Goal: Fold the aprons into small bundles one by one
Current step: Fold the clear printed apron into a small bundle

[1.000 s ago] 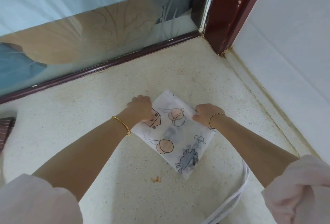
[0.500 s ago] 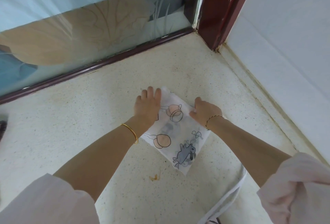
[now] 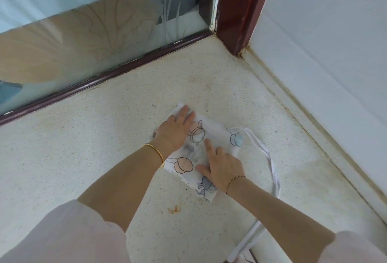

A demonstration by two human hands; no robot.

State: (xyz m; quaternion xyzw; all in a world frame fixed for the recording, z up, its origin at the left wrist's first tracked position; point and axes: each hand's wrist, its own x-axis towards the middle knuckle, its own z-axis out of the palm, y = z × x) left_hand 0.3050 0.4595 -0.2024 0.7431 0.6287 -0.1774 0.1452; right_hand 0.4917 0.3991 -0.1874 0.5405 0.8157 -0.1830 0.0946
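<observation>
Starting at the left, we see the left hand (image 3: 177, 131) lying flat on the far-left part of the folded apron (image 3: 211, 135), its fingers (image 3: 185, 116) straight and pressed close together. A second ago that hand was a fist gripping the cloth; half a second ago it had already opened out, and now it presses down. The apron is a small printed rectangle on the speckled floor (image 3: 83, 158), in the corner between the glass door (image 3: 94, 32) and the wall (image 3: 324, 53).

Moving right, the right hand (image 3: 223, 167) has changed most. It was curled on the bundle's right edge, and now it rests flat on the near part, with its fingers (image 3: 209, 147) loosely spread, index reaching forward and thumb out to the side. With that hand out of the way, we can see the white strap (image 3: 271, 158) looping loose on the floor beside the bundle's right edge.

We judge that the gripping and folding has given way to smoothing and flattening the creases. The bundle looks close to done, but the loose strap probably needs tucking in or wrapping before we count this apron as finished.
</observation>
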